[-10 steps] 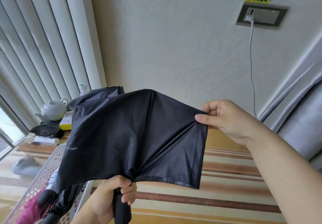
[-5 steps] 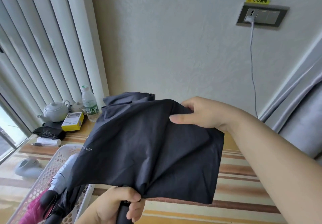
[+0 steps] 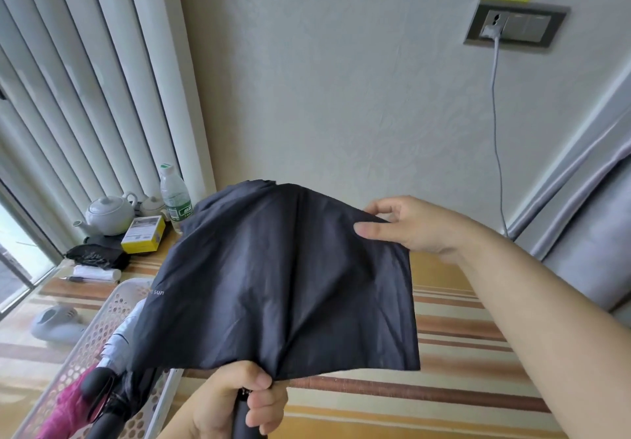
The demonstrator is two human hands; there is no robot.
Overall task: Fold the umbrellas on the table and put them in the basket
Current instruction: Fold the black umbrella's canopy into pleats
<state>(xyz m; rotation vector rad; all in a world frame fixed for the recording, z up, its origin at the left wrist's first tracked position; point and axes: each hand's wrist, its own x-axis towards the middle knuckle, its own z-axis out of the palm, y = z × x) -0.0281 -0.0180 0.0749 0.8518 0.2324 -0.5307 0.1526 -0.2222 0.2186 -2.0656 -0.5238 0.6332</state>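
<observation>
**Gathering the black canopy: handling notes**

My left hand [image 3: 232, 401] gripped the black umbrella [image 3: 280, 285] at its handle, fingers curled round it, above the striped surface [image 3: 461, 353] beside the basket [image 3: 102, 329]. My right hand [image 3: 409, 223] pinched a canopy edge between thumb and forefinger. I judged the fabric light, limp and slippery; ribs stiff. Best hold: handle, plus panel edges near a rib tip.
</observation>
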